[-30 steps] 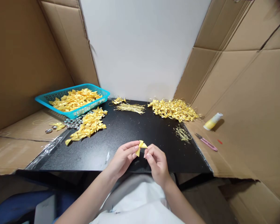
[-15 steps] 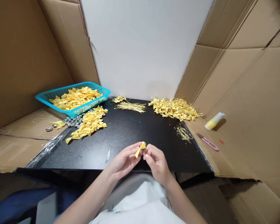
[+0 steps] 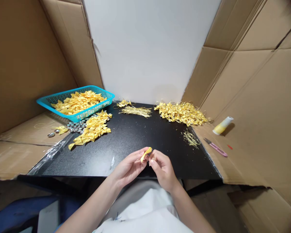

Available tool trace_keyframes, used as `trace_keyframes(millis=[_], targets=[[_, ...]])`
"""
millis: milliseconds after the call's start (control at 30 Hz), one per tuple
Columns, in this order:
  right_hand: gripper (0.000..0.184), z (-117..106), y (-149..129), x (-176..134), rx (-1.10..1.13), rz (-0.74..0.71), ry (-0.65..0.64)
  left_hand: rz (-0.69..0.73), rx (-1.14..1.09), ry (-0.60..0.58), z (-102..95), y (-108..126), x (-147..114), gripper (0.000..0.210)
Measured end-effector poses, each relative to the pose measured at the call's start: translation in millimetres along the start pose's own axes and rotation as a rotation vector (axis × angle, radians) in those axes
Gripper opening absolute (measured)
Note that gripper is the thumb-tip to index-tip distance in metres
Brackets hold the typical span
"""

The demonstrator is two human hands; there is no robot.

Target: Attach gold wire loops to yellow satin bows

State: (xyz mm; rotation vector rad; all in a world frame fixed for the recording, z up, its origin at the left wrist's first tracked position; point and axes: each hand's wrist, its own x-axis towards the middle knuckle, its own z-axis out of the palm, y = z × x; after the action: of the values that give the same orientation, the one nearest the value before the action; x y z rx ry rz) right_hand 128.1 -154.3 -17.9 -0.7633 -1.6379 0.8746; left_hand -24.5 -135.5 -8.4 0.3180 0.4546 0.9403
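Note:
A small yellow ribbon bow is pinched in the fingertips of my left hand, above the near edge of the black table. Right beside it, my right hand is closed, thumb against curled fingers, close to the underside of the bow. What those fingers grip is too small and too hidden to make out. Loose yellow bows lie in a heap to the left, with silver bells or beads next to them.
A turquoise basket of yellow bows stands back left. Behind my hands lie gold cords; back right is a pile of bows with cords. Cord scraps, pink thread snips and a thread spool lie right. Cardboard walls surround the table.
The bow has turned in my left fingers and now shows a narrower side. Both hands have stayed almost in the same place.

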Motion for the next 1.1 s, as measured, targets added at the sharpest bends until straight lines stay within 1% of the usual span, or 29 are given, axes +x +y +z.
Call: trace_keyframes(millis=[833,1100], targets=[[0.026,-0.9,-1.2,1.2,-0.009,0.006,0.002,0.001,-0.003,0.003,2.6,-0.1,0.9,0.018],[0.027,-1.1,-1.0,-0.1,-0.008,0.022,-0.01,0.012,0.053,0.002,4.1,0.7,-0.4,0.017]])
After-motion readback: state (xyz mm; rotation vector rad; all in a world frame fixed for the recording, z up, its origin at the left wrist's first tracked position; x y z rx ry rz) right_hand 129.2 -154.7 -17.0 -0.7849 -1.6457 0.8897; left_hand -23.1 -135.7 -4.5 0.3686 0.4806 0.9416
